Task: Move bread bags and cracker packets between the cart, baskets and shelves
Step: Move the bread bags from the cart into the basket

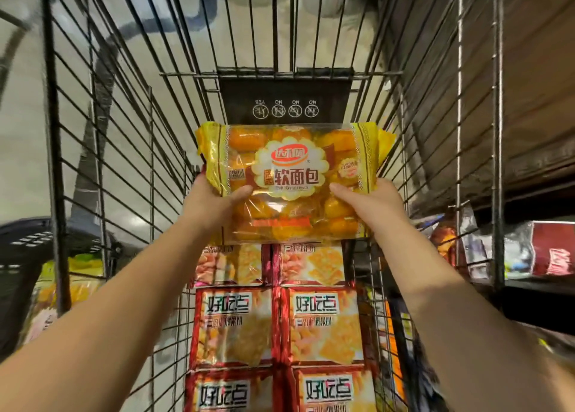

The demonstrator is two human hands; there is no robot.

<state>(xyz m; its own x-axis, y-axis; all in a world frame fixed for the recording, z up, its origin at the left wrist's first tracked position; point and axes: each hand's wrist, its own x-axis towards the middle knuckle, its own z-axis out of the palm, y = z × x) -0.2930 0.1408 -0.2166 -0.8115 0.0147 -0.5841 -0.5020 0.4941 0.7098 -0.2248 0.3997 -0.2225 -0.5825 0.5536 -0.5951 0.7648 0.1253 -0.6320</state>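
Head view: yellow clear-windowed bread bag [289, 175]

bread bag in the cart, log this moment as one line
left hand: holds bread bag | right hand: holds bread bag | position: over cracker packets, inside cart

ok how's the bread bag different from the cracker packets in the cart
The bread bag is yellow with a clear window, the cracker packets red. The left hand and right hand grip the bread bag; the cracker packets lie in rows in the cart. Both are printed plastic.
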